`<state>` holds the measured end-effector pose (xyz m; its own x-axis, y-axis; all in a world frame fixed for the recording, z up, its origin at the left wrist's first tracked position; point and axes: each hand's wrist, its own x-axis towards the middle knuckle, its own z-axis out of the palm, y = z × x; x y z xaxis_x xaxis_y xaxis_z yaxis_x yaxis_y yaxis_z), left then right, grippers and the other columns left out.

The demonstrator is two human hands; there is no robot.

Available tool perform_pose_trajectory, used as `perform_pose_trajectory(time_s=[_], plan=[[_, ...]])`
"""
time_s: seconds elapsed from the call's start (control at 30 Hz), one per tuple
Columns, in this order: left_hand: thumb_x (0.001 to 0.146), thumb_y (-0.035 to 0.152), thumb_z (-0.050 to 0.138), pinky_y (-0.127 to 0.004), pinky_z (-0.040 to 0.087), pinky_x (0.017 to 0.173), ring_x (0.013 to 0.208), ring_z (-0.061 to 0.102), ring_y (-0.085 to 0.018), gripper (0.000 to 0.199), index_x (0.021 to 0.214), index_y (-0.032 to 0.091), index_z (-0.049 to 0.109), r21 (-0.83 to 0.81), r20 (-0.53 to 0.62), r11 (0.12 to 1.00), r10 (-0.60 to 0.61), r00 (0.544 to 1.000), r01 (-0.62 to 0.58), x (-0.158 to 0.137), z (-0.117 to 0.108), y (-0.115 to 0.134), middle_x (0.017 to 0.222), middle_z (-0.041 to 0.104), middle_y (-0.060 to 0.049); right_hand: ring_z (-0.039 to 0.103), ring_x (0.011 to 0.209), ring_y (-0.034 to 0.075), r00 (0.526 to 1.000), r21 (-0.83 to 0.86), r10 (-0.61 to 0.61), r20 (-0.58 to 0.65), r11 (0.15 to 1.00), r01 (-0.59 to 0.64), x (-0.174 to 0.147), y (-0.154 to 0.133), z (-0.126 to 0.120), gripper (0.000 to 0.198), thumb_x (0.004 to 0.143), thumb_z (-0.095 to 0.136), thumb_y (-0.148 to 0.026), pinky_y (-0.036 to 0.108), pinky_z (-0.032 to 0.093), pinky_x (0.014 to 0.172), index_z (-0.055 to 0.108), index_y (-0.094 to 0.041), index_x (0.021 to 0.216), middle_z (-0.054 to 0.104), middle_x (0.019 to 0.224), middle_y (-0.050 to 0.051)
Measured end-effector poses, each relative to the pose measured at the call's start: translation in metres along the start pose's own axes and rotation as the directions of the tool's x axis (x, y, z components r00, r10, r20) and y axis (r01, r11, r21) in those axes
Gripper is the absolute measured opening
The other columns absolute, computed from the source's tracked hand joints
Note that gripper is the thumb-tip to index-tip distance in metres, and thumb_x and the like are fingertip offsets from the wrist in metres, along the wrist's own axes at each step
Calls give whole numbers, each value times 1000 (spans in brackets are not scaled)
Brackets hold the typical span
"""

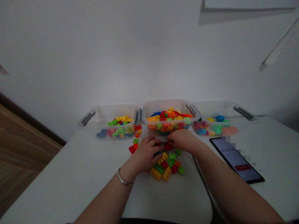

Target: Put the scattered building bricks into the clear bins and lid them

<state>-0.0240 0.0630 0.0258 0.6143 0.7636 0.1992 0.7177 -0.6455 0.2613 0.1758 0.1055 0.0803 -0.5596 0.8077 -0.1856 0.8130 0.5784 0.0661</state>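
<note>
Near the middle of the table, my left hand [146, 154] reaches over a loose pile of toy building bricks. A dark blue toy brick [157, 153] shows between its thumb and curled fingers. My right hand [181, 139] is bent in at the front of the middle bin, fingers closed and pointing down; what they hold is hidden. Just below those fingertips is a red toy brick [168, 146]. Closer to me lie yellow bricks [166, 173], green bricks [170, 162] and an orange brick [177, 164]. Left of my left hand rests another red brick [133, 148].
A clear middle bin [171, 122] heaped with bricks stands against the wall. Beside it are a left bin [116, 107] of colourful small pieces and a right bin [215, 105] with a few toys. A phone [235, 160] lies by my right forearm.
</note>
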Motion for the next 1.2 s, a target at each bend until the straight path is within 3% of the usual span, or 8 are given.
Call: perform_pose_trajectory(time_s=[0.27, 0.4, 0.57, 0.73, 0.9, 1.07, 1.13, 1.2], plan=[[92, 32, 58, -47, 42, 105, 117, 49, -27, 26, 113, 23, 70, -16, -34, 999, -35, 999, 35, 1, -2, 2, 118, 65, -7, 70, 83, 23, 990, 78, -1, -144, 997, 12, -9, 10, -5, 22, 89, 51, -28, 28, 42, 61, 73, -25, 92, 76, 91, 4], [89, 29, 61, -44, 46, 99, 112, 56, -26, 35, 123, 19, 62, -205, -174, 971, -163, 971, 126, 3, -4, 2, 116, 67, -9, 68, 78, 20, 969, 155, 29, -245, 988, 10, -17, 8, -12, 17, 87, 53, -28, 27, 33, 57, 70, -26, 89, 75, 86, 0], [88, 30, 61, -37, 51, 89, 100, 64, -22, 31, 117, 18, 63, -390, -314, 917, -220, 924, 86, 1, -6, 3, 109, 69, -9, 66, 74, 18, 943, 167, 48, -330, 986, 8, -26, -12, -21, 15, 87, 53, -25, 29, 26, 55, 67, -23, 83, 73, 83, 1], [86, 27, 61, -34, 52, 84, 93, 65, -20, 18, 100, 19, 68, -419, -412, 905, -262, 873, 73, -1, -10, 7, 98, 72, -6, 65, 74, 17, 900, 212, 55, -432, 976, 42, -27, -25, -18, 14, 89, 52, -25, 29, 28, 56, 66, -22, 87, 72, 88, 1], [88, 33, 59, -30, 54, 78, 85, 67, -18, 20, 102, 20, 66, -588, -424, 806, -379, 823, 68, -1, -10, 2, 98, 72, -6, 62, 73, 13, 870, 381, 43, -492, 909, 170, -26, -24, -14, 17, 86, 59, -31, 27, 38, 63, 65, -24, 100, 70, 97, 0], [88, 36, 60, -32, 54, 82, 89, 67, -19, 23, 103, 19, 65, -622, -411, 783, -355, 840, 26, -1, -7, -4, 102, 71, -7, 61, 73, 14, 853, 452, 78, -516, 871, 193, -25, -19, -14, 18, 78, 63, -23, 27, 41, 64, 66, -23, 96, 69, 88, 0], [91, 34, 55, -33, 54, 83, 91, 67, -19, 24, 107, 19, 64, -579, -412, 814, -338, 846, 43, -1, -8, -4, 103, 71, -8, 60, 73, 16, 819, 471, 118, -562, 859, 199, -23, -13, -13, 17, 77, 62, -23, 28, 43, 65, 65, -22, 93, 68, 85, 1], [93, 31, 51, -37, 52, 86, 95, 66, -21, 23, 108, 19, 64, -462, -401, 880, -317, 860, 109, 0, -8, -4, 104, 71, -8, 60, 74, 18, 743, 485, 193, -641, 852, 198, -18, -5, -10, 17, 77, 61, -25, 30, 44, 67, 64, -20, 92, 68, 85, 4]])
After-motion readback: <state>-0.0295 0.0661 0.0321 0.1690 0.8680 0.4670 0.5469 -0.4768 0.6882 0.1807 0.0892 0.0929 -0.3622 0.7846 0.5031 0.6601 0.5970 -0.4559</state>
